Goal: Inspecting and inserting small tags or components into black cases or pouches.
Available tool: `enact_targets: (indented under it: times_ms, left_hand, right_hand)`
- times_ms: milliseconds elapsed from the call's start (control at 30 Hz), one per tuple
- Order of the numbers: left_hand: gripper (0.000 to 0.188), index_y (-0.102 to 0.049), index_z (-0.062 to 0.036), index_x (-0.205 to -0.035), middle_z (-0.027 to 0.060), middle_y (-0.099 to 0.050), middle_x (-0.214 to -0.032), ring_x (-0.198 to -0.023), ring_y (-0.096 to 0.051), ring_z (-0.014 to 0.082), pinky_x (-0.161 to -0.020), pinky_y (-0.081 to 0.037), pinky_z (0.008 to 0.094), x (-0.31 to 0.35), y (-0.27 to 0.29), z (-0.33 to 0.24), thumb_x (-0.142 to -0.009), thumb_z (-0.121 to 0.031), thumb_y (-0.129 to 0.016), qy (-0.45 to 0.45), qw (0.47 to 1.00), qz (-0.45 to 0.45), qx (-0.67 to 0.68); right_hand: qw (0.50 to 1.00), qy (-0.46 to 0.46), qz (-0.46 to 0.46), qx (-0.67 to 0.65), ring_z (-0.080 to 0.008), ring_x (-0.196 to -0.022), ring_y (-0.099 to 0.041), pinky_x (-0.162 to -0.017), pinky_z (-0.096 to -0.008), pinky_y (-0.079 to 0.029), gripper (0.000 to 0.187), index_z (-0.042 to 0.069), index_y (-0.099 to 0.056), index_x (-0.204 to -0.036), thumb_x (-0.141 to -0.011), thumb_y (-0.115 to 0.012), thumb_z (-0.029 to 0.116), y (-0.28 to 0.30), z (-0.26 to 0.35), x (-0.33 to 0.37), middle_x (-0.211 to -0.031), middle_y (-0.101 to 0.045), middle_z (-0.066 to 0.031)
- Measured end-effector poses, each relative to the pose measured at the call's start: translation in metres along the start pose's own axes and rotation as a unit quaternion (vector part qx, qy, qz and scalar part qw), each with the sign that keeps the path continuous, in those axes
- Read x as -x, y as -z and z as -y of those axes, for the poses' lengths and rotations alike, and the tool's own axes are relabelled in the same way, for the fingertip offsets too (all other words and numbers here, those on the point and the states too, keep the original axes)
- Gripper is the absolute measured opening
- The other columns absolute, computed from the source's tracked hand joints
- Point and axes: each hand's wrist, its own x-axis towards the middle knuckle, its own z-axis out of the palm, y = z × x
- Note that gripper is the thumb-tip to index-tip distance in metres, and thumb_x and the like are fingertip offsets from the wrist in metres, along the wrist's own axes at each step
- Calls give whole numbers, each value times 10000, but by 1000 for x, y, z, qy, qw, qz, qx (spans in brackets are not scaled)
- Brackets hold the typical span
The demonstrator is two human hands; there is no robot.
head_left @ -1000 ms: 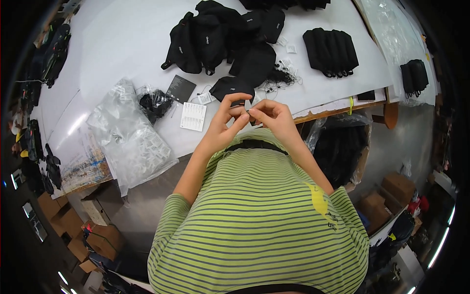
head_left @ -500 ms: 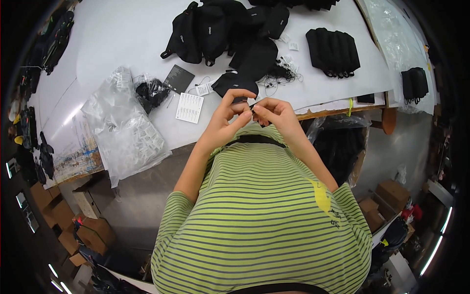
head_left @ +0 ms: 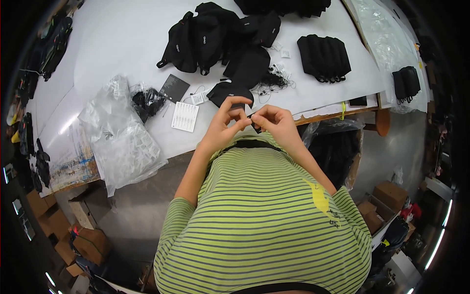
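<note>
Close to my body, at the table's front edge, both hands meet over a small black strip (head_left: pixel 255 128), too small to tell its kind. My left hand (head_left: pixel 226 122) pinches its end between thumb and a finger, the index finger arched above. Thumb and fingertips of my right hand (head_left: pixel 274 121) close on it from the other side. Just beyond my fingers lies a black fabric pouch (head_left: pixel 226 92), partly covered by the left hand. Behind it are another flat black fabric piece (head_left: pixel 248 66) and a tangle of black cords (head_left: pixel 275 81) with white tags.
Several black bags (head_left: pixel 205 41) are heaped on the white table (head_left: pixel 122 34). Left of my hands lie a white label sheet (head_left: pixel 184 116), a dark card (head_left: pixel 174 88) and clear plastic bags (head_left: pixel 120 142). A row of black pouches (head_left: pixel 324 58) sits at right.
The table and its things appear slightly lower and further left in view. My hands stay together at the small black strip, which shows more below the right fingers now.
</note>
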Motion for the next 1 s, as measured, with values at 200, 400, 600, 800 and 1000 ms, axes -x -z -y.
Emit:
enact_targets:
  times_ms: [200, 400, 600, 800, 1000]
  left_hand:
    - [369, -439, -31, -1175, 12, -554, -699, -644, -516, 76, -589, -385, 201, 5, 1, -2, -854, -60, -618, 13, 997, -13, 81]
    - [411, -409, -17, -1207, 49, -611, -736, -706, -589, 106, -593, -416, 214, 5, 3, -7, -853, -48, -614, -18, 996, -75, 52]
    - [451, -376, -23, -1253, 48, -580, -735, -686, -561, 110, -589, -407, 216, 2, 2, -15, -852, -30, -584, -15, 997, -22, 67]
    - [455, -372, -22, -1250, 27, -561, -720, -674, -537, 90, -622, -389, 215, 3, -2, -17, -841, -7, -571, -16, 999, -20, 28]
    - [450, -377, -14, -1237, 17, -552, -705, -657, -513, 78, -628, -379, 211, 1, -4, -15, -831, 0, -572, -19, 999, -37, 4]
  right_hand:
    - [997, 0, -8, -71, -31, -626, -505, -568, -177, -400, 147, 19, -628, -857, -868, -633, 165, -11, -7, 1, -729, -605, 3]
    - [996, -20, -48, -69, -43, -614, -509, -566, -179, -406, 145, 18, -633, -886, -871, -625, 162, -11, 4, 2, -732, -612, -5]
    - [996, 2, -59, -74, -44, -607, -504, -564, -175, -404, 149, 16, -639, -891, -874, -620, 163, -18, 4, 4, -718, -603, -5]
    - [996, -6, -59, -71, -42, -609, -503, -557, -179, -404, 148, 14, -640, -875, -873, -622, 161, -18, 6, 4, -711, -598, 1]
    - [993, -29, -50, -102, -33, -587, -480, -536, -172, -378, 143, 29, -638, -886, -877, -619, 171, -17, 5, 3, -697, -595, 8]
